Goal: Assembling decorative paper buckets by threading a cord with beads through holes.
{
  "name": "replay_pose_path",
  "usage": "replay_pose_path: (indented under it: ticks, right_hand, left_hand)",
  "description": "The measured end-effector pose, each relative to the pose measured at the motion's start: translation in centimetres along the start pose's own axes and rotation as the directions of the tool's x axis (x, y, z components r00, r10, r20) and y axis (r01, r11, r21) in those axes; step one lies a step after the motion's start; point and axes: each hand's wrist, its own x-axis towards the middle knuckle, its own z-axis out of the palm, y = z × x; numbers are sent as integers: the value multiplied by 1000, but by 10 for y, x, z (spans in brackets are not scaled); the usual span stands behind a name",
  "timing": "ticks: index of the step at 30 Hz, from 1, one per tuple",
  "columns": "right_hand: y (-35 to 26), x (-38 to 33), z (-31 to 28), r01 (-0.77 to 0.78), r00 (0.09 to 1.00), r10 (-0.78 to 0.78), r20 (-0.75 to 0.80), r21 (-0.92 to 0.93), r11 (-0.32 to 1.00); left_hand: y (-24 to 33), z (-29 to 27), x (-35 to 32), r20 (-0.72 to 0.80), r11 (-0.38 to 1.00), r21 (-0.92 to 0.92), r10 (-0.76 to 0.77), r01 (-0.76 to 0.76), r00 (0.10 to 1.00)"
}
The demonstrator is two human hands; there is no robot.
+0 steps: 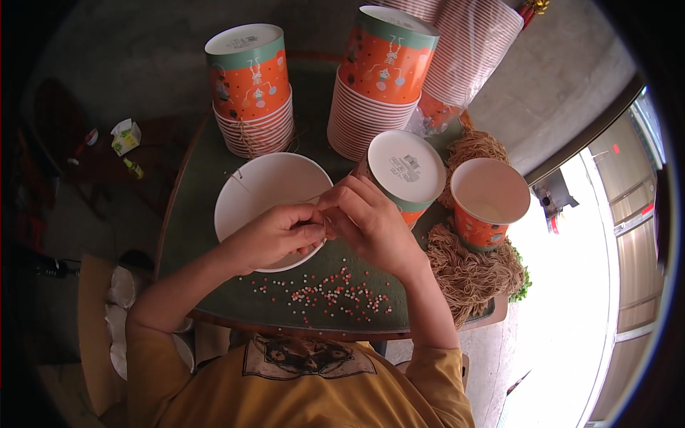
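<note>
My left hand [270,232] and my right hand [372,222] meet fingertip to fingertip over the right rim of a wide white paper bucket [237,191]. Both are closed in a pinch. A thin strand seems to show at the fingers, but what they grip is too small to make out. Below them, many small red and white beads [341,294] lie scattered on the dark green table. Just beyond my right hand, an orange and green paper bucket [405,168] stands upside down. A thin twig-like strand hangs over the white bucket's left rim.
Behind stand two stacks of upturned paper buckets [253,93] [385,85] and plastic-wrapped ones [471,50]. At right, an upright bucket [489,196] sits among bundles of tan cord [474,274]. A cardboard box [96,328] is low at left, near a tissue pack [126,137].
</note>
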Motion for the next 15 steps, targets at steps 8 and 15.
replay_pose_path:
  ticks: [8,15]
  right_hand:
    - [-5,-33,11,-171,972,191,-134,147,974]
    - [-10,-47,19,-184,965,162,-205,-93,979]
  left_hand:
    - [-2,0,1,-22,987,-129,-101,97,995]
    - [-2,7,7,-37,994,-68,-93,90,995]
